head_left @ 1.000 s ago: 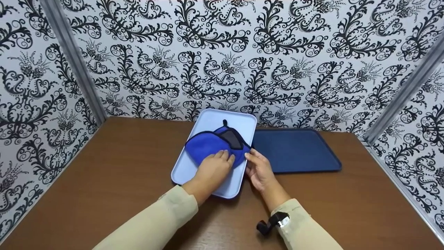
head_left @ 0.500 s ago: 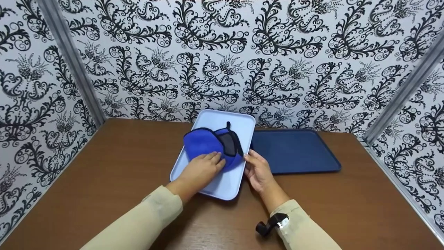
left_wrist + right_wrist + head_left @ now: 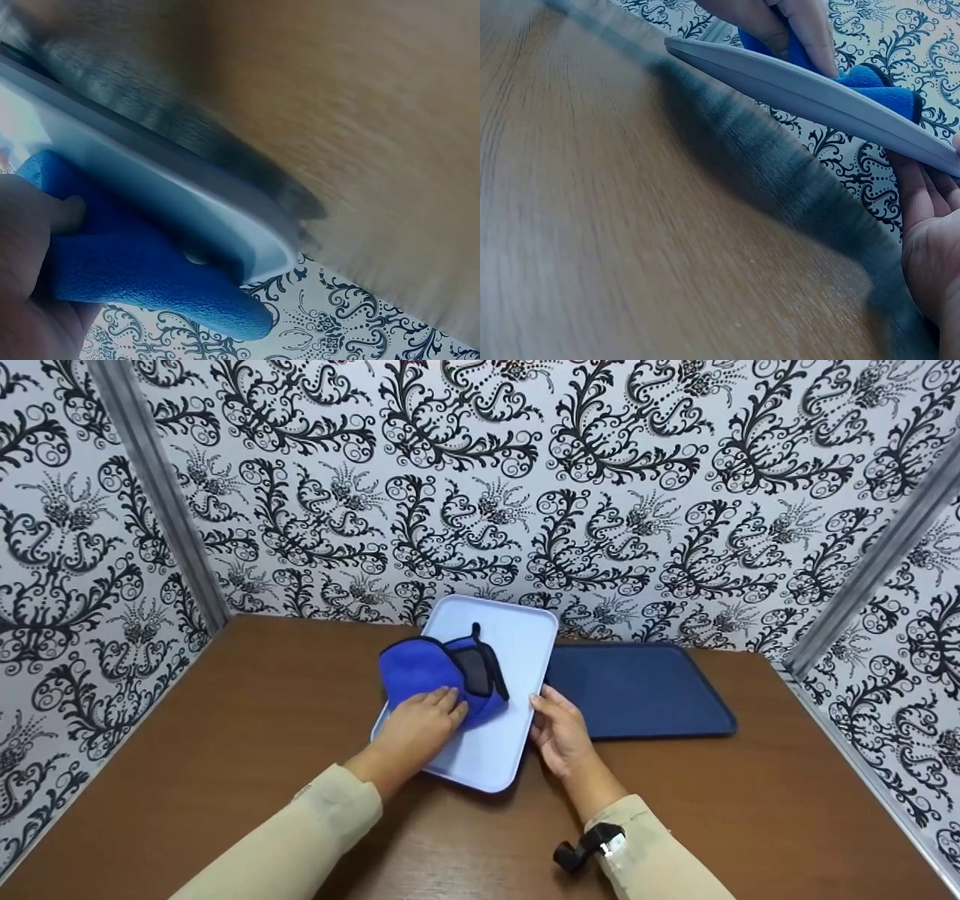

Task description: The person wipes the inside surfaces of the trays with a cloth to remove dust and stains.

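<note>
A blue cloth (image 3: 420, 664) with black edging and a dark mesh patch lies bunched on a light blue tray (image 3: 495, 757). My left hand (image 3: 412, 731) holds the cloth against the tray's surface; in the left wrist view the thumb lies over the folded cloth (image 3: 150, 270). At the tray's right rim, my right hand (image 3: 562, 735) grips it, thumb on top and fingers underneath. In the right wrist view the tray (image 3: 802, 94) is tilted and held above the table. The cloth's left part reaches over the tray's left rim. The palm side of my left hand is hidden in the head view.
A dark blue tray (image 3: 637, 690) lies on the brown table (image 3: 247, 720) at the back right, partly behind the light tray. Patterned wall panels (image 3: 465, 487) border the table at the back and sides. A black wrist mount (image 3: 592, 844) sits on the right sleeve.
My left hand has slid left across the tray, dragging the cloth with it from the right rim toward the left one. My right hand keeps its grip on the tray's right rim.
</note>
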`<state>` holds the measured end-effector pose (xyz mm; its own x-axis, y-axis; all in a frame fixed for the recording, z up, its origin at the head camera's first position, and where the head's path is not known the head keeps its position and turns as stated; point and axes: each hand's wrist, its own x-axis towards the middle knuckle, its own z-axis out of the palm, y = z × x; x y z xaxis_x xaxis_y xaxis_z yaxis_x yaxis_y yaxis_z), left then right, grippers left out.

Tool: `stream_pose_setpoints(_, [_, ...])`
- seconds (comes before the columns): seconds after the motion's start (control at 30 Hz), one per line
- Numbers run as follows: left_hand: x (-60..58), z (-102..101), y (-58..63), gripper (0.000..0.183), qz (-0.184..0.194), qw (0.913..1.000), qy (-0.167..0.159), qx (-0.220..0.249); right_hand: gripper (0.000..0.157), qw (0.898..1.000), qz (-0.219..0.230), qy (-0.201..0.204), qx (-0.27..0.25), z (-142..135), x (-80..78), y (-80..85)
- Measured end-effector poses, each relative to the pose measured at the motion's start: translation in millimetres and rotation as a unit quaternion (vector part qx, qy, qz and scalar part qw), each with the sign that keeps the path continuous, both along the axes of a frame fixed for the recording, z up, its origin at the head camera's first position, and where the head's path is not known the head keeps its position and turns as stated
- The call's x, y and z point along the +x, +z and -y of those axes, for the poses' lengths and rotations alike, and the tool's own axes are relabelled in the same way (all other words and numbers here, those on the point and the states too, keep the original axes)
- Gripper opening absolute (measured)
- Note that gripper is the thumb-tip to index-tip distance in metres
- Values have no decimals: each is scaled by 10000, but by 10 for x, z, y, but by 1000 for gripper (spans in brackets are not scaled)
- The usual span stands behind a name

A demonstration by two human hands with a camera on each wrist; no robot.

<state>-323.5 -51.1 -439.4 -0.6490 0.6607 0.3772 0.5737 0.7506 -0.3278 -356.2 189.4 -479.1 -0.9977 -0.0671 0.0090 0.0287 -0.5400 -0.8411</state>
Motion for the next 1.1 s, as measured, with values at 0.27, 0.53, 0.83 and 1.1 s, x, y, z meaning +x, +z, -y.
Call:
stream_pose_setpoints(0.27, [3, 11, -28, 33, 223, 9986, 451, 171, 37, 9999, 68, -132, 16, 14, 1, 8])
stream_pose_setpoints(0.53, [72, -88, -43, 33, 544, 9920, 955, 613, 39, 9999, 14, -106, 95, 9, -19, 2])
stream_pose_setpoints(0.83, [148, -262, -78, 32, 359, 9908, 979, 867, 42, 9999, 35, -145, 40, -14, -20, -2])
stream_pose_setpoints(1.1, [210, -452, -33, 34, 507, 9908, 1020, 734, 45, 9997, 132, -179, -80, -11, -24, 16])
